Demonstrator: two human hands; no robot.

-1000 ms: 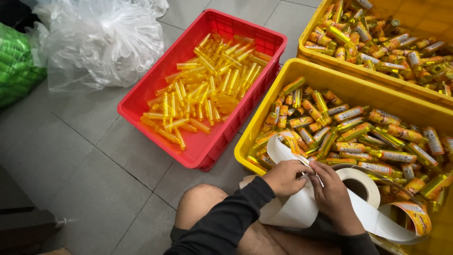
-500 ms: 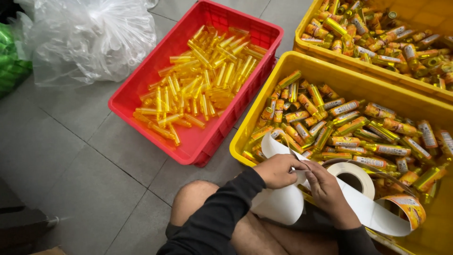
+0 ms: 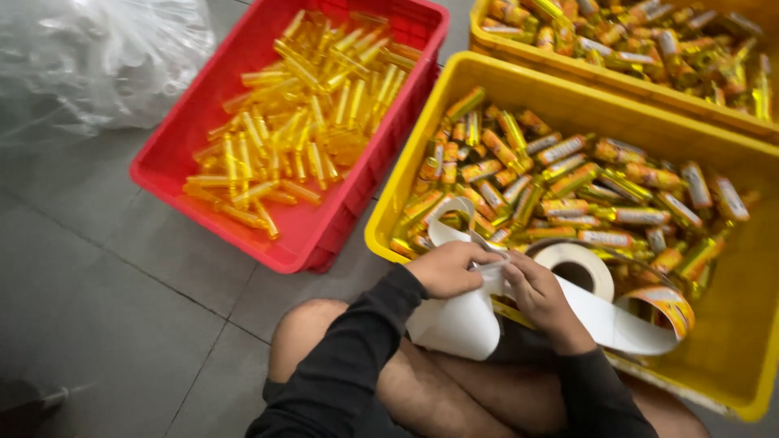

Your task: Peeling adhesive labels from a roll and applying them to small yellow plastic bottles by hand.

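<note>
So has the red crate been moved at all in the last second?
No. The red crate only shifts left in the picture because the head camera moved; its narrow gap to the near yellow crate beside it looks unchanged.

Grey tiled floor (image 3: 122, 268) carried a red crate (image 3: 203, 174), two yellow crates (image 3: 406, 162) (image 3: 617, 81) side by side, and a clear bag (image 3: 89, 57) beside the red.

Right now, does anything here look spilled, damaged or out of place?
Nothing spilled or broken. The bare tubes sit inside the red crate, the labelled ones in the yellow crate. Only loose end: the white backing strip trails from the roll over the lap, pinched by left hand and right hand.
</note>
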